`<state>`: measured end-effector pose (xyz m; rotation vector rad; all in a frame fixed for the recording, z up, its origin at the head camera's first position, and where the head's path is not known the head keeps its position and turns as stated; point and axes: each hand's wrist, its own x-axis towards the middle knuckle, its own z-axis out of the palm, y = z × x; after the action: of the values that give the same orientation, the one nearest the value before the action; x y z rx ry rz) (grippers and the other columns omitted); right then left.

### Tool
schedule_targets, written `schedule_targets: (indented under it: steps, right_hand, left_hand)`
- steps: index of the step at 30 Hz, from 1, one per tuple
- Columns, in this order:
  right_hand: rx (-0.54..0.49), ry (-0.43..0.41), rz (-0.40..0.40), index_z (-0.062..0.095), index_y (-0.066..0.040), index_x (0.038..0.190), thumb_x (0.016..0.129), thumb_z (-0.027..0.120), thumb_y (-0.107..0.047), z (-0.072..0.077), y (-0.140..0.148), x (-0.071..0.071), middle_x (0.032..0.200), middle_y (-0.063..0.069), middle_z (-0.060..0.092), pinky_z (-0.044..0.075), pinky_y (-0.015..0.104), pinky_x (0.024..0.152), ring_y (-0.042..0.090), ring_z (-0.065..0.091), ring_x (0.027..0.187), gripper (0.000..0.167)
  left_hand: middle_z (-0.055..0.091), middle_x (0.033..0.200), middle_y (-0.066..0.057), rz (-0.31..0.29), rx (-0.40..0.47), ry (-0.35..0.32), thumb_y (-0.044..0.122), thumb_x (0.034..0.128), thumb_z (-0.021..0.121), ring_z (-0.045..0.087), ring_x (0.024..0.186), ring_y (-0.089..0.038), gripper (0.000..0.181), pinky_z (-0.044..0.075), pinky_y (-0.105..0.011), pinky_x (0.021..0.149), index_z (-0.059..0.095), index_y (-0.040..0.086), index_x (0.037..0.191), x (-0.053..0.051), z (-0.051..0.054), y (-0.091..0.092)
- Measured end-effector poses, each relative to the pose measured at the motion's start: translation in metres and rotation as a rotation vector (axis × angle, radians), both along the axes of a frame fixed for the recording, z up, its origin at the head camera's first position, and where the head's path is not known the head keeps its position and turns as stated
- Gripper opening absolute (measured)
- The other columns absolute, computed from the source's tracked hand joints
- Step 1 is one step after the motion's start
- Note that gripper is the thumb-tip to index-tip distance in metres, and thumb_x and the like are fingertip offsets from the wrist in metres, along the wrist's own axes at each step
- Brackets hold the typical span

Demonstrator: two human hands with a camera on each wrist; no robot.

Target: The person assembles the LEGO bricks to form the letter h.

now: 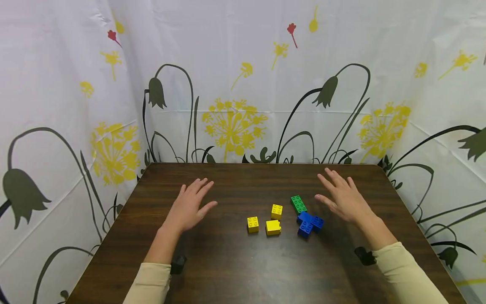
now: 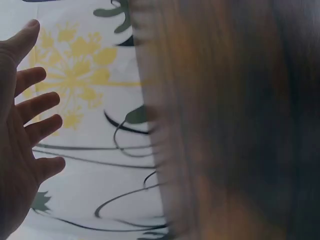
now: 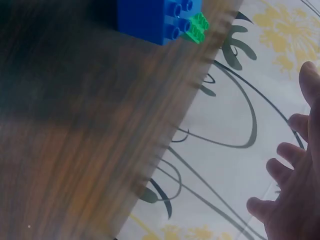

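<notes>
My left hand (image 1: 190, 207) is spread above the left part of the table, fingers apart and holding nothing. Opposite it, my right hand (image 1: 346, 200) is likewise spread and holds nothing, nearest to the blue toy building bricks (image 1: 305, 228), which lie clustered together. A longer green brick (image 1: 298, 204) sits just behind the blue ones. Left of these are three yellow bricks: one at the back (image 1: 276, 211), one with its studs turned right (image 1: 273, 228), and one farther left (image 1: 252, 224). In the right wrist view a blue brick (image 3: 142, 20) partly hides the green brick (image 3: 198, 29).
The bricks stand on a dark wood-grain table (image 1: 220, 261). A white curtain (image 1: 228, 50) printed with flowers hangs behind it and along both sides. Each wrist carries a small black camera, seen beside the left cuff (image 1: 178, 264) and the right cuff (image 1: 365, 256).
</notes>
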<state>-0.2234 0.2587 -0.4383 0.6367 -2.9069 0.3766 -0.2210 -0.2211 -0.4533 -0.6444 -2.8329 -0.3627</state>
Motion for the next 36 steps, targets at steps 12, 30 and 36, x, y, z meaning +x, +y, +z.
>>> schedule_targets:
  steps: [12, 30, 36]
  right_hand:
    - [-0.012, -0.082, 0.143, 0.063, -0.010, 0.131, 0.091, 0.070, -0.037, -0.030, -0.023, 0.021, 0.126, 0.010, 0.061, 0.051, 0.053, 0.091, 0.031, 0.062, 0.108, 0.049]
    - [0.147, -0.068, 0.326, 0.066, -0.016, 0.127, 0.074, 0.082, -0.018, -0.055, -0.039, 0.032, 0.137, 0.009, 0.051, 0.043, 0.058, 0.099, 0.033, 0.046, 0.126, 0.055]
    - [0.169, -0.054, 0.320, 0.068, -0.016, 0.123, 0.077, 0.081, -0.015, -0.057, -0.039, 0.030, 0.134, 0.008, 0.054, 0.044, 0.057, 0.099, 0.033, 0.048, 0.125, 0.047]
  left_hand:
    - [0.060, 0.131, -0.004, -0.173, 0.329, -0.227, 0.029, 0.0900, 0.073, 0.059, 0.117, -0.027, 0.055, 0.048, -0.051, 0.095, 0.054, 0.018, 0.141, 0.012, -0.039, 0.051]
    - [0.064, 0.121, 0.003, -0.133, 0.321, -0.305, 0.029, 0.0832, 0.081, 0.059, 0.112, -0.019, 0.052, 0.048, -0.043, 0.097, 0.063, 0.013, 0.130, 0.014, -0.070, 0.109]
    - [0.066, 0.120, 0.003, -0.095, 0.327, -0.315, 0.029, 0.0835, 0.080, 0.059, 0.112, -0.021, 0.046, 0.047, -0.045, 0.098, 0.067, 0.015, 0.125, 0.012, -0.071, 0.113]
